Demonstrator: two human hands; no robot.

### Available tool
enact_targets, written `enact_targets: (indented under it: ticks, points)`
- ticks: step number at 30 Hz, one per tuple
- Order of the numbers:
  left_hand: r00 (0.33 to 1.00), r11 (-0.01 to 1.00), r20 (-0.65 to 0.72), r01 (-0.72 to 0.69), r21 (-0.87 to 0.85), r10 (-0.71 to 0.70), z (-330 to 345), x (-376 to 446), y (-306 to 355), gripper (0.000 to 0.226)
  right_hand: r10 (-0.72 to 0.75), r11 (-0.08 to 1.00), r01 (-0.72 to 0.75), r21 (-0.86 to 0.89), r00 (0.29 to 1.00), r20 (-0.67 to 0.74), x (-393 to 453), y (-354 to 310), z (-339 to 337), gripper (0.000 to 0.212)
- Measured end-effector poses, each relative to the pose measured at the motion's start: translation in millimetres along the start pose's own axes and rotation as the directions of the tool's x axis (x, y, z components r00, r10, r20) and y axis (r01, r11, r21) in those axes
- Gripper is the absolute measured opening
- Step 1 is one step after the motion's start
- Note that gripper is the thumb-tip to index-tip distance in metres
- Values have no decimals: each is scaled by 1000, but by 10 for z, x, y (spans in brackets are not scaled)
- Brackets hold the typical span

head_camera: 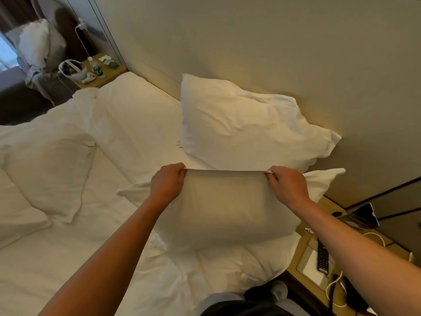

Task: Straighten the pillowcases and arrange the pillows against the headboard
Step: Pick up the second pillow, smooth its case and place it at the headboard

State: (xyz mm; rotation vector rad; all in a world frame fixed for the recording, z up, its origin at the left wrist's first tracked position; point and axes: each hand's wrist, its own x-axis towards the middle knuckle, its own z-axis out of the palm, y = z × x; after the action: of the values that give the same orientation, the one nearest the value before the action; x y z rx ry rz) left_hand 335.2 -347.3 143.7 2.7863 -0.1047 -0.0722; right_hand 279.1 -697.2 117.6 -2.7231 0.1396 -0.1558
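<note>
Two bare forearms, no sleeves, no watch or rings to be seen; left hand (167, 183) and right hand (288, 185) ungloved. At the bottom centre of the frame, a dark garment (241, 310) with a pale grey edge.

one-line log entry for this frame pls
step: straightening pillowcase | left hand: gripping held pillow top edge | right hand: same | second pillow: leaning on headboard
</note>
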Motion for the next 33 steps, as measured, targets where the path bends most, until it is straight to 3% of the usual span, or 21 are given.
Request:
enact_targets:
  ticks: [5,9,15,24,33]
  points:
    - [981,990,-134,-136,36,140,-307,441,252,28,4,1000,0,23,988,-151,58,-63,-353,32]
    - [956,974,-187,-218,63,227,-372,737,490,31,55,998,-46,53,982,-183,5,-43,-494,35]
    - [973,977,-92,-208,50,212,-13,780,495,34,191,974,-183,132,980,-51,-221,-25,-267,38]
    - [992,990,-9,-125,71,126,188,883,-34,33,228,947,-261,190,957,180,-216,-296,183,36]
    - [979,987,-138,-141,80,151,-64,1714,158,34,227,923,-239,302,971,75,345,-449,186,37]
